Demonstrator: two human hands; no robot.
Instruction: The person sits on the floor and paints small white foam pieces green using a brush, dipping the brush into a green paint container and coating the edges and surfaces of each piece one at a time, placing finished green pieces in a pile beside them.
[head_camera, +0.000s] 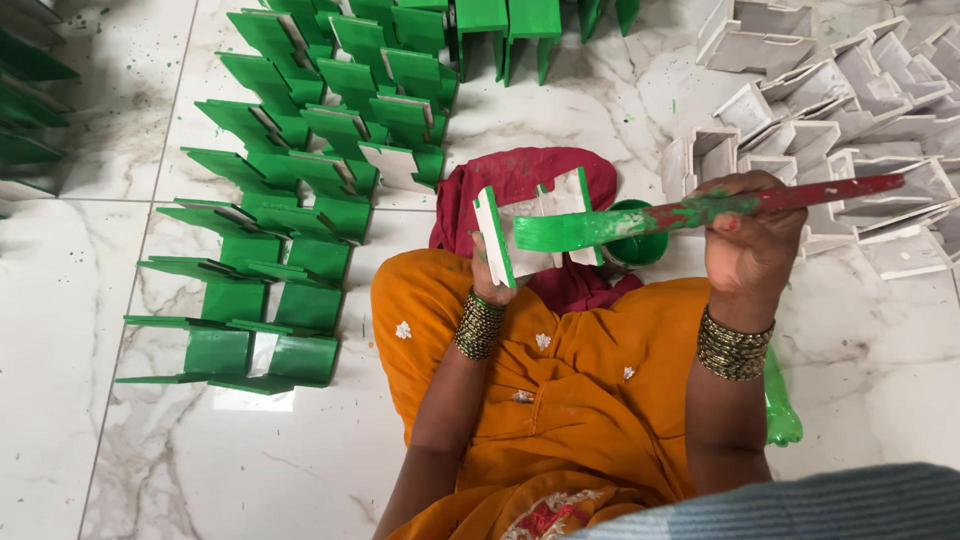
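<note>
Holding white bracket (535, 232) in left hand (490, 275); right hand (750, 235) gripping green-coated brush (690, 212).

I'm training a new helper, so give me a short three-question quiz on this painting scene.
1. True or false: the right hand holds a paintbrush.
2. What does the left hand hold? A) a white bracket partly painted green B) a cup C) a cloth
3. Fill in: the finished green pieces stand on the person's ___ side.

Key: 1 true; 2 A; 3 left.
</note>
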